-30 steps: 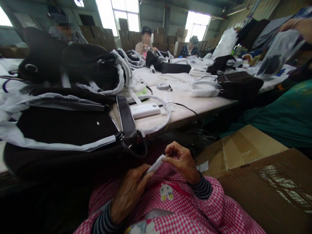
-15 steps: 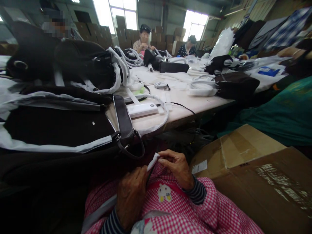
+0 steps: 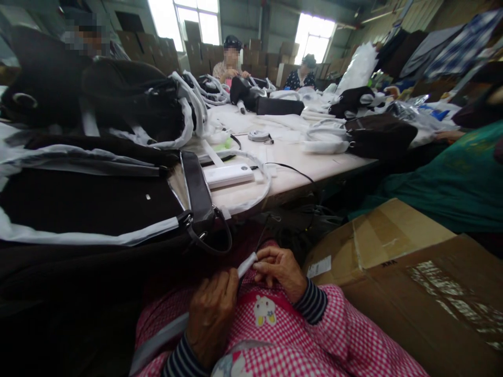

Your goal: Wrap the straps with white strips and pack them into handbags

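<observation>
Low in the head view, over my pink checked apron, both hands hold a narrow strap wrapped in white paper [image 3: 247, 264]. My left hand [image 3: 211, 314] is closed round its lower part, and a grey length of strap [image 3: 159, 340] trails off to the lower left. My right hand [image 3: 280, 269] pinches the white wrapped tip with its fingers together. Just above my hands a black handbag [image 3: 98, 204] with white paper bands lies on the table edge, its dark strap and metal ring hanging over.
A white power bank [image 3: 229, 175] with a cable lies on the pale table [image 3: 306, 167]. More black bags, white wrapped straps and a tape roll [image 3: 258, 136] cover the table. A brown cardboard box [image 3: 412, 283] stands at my right. Other people sit at the far end and right.
My hands have sunk slightly and closed in on the white wrapped strap tip. More grey strap now trails to the lower left. The view has shifted a little left.
</observation>
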Action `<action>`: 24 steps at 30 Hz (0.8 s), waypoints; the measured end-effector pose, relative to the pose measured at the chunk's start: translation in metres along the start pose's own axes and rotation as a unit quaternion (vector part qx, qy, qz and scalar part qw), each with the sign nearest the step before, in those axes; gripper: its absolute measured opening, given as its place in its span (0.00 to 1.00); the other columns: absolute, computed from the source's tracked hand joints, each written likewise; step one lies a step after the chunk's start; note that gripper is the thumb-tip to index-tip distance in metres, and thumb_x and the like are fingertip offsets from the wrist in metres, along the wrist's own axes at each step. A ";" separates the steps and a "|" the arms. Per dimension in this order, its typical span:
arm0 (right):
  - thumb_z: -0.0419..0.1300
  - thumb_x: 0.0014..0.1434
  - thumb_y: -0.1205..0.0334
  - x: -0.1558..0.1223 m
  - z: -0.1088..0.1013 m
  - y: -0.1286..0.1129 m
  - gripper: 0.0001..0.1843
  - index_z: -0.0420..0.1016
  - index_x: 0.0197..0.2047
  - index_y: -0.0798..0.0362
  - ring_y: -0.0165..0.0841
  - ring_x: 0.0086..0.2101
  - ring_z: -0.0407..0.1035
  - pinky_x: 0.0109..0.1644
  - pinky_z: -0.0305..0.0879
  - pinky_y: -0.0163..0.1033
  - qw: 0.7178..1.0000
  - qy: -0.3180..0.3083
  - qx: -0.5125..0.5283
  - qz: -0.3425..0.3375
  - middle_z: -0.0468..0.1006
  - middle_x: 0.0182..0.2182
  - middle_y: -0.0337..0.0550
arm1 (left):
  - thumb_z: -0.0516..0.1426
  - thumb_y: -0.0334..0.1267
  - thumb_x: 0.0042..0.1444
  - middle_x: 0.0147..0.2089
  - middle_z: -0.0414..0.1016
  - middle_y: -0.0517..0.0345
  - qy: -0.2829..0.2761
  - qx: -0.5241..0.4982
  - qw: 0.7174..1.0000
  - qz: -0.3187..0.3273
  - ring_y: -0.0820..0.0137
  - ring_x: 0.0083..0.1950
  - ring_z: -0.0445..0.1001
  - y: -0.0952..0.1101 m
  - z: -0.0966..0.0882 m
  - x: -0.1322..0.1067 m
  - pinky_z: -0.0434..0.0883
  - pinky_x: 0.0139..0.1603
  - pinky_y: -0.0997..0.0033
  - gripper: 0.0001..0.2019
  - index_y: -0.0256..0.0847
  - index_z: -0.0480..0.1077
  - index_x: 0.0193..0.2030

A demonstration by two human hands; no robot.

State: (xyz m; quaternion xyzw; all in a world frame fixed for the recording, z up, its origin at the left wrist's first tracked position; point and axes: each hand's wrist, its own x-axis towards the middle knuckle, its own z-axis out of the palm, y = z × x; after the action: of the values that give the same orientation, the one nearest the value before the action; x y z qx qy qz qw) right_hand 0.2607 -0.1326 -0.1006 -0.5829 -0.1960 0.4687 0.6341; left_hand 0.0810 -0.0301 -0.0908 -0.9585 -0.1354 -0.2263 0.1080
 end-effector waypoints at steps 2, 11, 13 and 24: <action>0.76 0.45 0.54 0.001 0.000 0.001 0.19 0.79 0.36 0.55 0.29 0.18 0.69 0.18 0.59 0.31 1.000 -0.002 -0.019 -0.008 0.80 0.22 0.39 | 0.42 0.18 0.64 0.36 0.79 0.49 0.003 -0.007 1.000 -0.003 0.62 0.33 0.76 0.001 0.002 -0.002 0.68 0.36 0.62 0.20 0.30 0.72 0.51; 0.68 0.52 0.70 -0.004 0.009 -0.006 0.09 0.75 0.24 0.51 0.34 0.33 0.68 0.38 0.62 0.40 0.911 0.115 -0.299 -0.261 0.72 0.30 0.40 | 0.46 0.23 0.67 0.31 0.79 0.55 -0.138 -0.182 0.967 -0.116 0.67 0.29 0.78 0.010 0.009 0.004 0.70 0.30 0.69 0.17 0.38 0.75 0.40; 0.66 0.52 0.72 -0.003 0.011 -0.006 0.10 0.74 0.24 0.51 0.35 0.34 0.68 0.40 0.62 0.41 0.890 0.126 -0.335 -0.283 0.72 0.31 0.40 | 0.46 0.24 0.68 0.34 0.80 0.54 -0.158 -0.203 0.959 -0.117 0.68 0.31 0.79 0.012 0.015 0.002 0.72 0.32 0.69 0.17 0.38 0.76 0.43; 0.63 0.53 0.72 0.000 0.012 -0.007 0.12 0.69 0.22 0.50 0.33 0.29 0.68 0.34 0.61 0.39 0.896 0.103 -0.303 -0.306 0.75 0.27 0.39 | 0.48 0.39 0.69 0.25 0.71 0.60 -0.177 -0.498 0.799 -0.287 0.69 0.28 0.71 0.012 0.003 0.020 0.65 0.31 0.73 0.20 0.40 0.71 0.27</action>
State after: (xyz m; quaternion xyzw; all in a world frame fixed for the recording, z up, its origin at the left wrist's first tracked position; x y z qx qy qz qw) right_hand 0.2537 -0.1249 -0.0908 -0.7030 -0.4313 0.1065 0.5553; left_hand 0.1030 -0.0362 -0.0860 -0.8206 -0.2897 -0.1094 -0.4803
